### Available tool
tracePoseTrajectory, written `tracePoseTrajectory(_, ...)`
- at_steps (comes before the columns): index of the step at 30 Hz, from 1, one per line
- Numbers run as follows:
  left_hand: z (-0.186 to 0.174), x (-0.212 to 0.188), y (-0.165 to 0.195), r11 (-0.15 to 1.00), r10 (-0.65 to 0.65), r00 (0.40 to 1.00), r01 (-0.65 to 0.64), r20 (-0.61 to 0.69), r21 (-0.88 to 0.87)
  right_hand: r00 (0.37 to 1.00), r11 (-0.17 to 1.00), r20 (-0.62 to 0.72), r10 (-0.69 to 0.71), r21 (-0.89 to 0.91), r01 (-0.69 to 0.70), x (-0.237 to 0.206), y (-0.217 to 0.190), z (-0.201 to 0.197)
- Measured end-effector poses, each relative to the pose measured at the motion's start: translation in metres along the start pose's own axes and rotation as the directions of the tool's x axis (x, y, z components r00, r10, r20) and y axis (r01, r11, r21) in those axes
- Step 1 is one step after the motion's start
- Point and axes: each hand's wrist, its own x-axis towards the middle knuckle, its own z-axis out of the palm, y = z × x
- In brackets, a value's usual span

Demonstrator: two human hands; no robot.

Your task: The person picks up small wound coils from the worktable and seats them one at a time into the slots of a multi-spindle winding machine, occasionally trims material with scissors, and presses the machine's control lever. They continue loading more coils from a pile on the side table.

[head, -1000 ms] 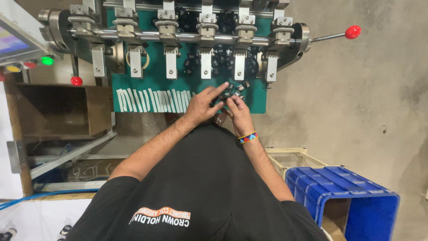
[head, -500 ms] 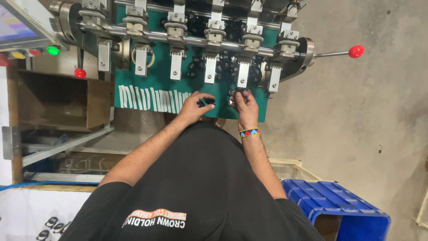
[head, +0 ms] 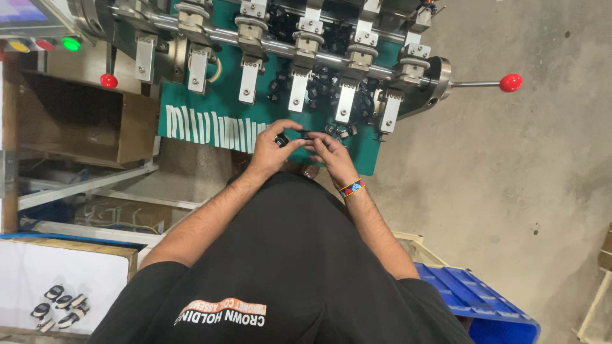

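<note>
The scene is evenly and fairly brightly lit from overhead, with soft, diffuse light and no hard shadows. The grey concrete floor (head: pixel 510 191) looks flat and pale. Mild glare sits on the polished steel shaft of the machine (head: pixel 280 48) and on the glossy red ball knob (head: pixel 510 82). The open brown cardboard box (head: pixel 70 121) is dark inside. Focus is sharp at the centre; the small black parts between the hands are too fine to resolve. The wide lens bends lines near the edges.

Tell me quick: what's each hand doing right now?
Left hand: fingers closed on a small black part.
Right hand: fingers pinching a small dark piece, held just above the green machine bed.
</note>
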Motion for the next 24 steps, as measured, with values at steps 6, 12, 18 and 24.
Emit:
tracePoseTrajectory(6, -0.014, -0.006, -0.011, 0.972, 0.2, 0.979, -0.193, 0.044, -0.133, 0.995, 0.99, -0.072, -0.075, 0.111, 0.082, 0.01, 0.017, 0.034)
tracePoseTrajectory(12, -0.036, -0.008, -0.031, 0.932, -0.198, 0.978, 0.208, 0.063, -0.298, 0.972, 0.997, -0.23, -0.036, 0.057, 0.051, 0.029, 0.032, 0.057)
tracePoseTrajectory(18, -0.065, -0.004, -0.086, 0.626, -0.661, 0.727, 0.671, 0.187, -0.397, 0.858, 0.943, -0.401, -0.321, -0.221, 0.25, 0.051, 0.019, 0.071)
tracePoseTrajectory(24, -0.085, -0.016, -0.117, 0.683, -0.578, 0.757, 0.653, 0.306, -0.328, 0.82, 0.957, -0.502, -0.275, -0.058, 0.285, 0.055, 0.019, 0.084)
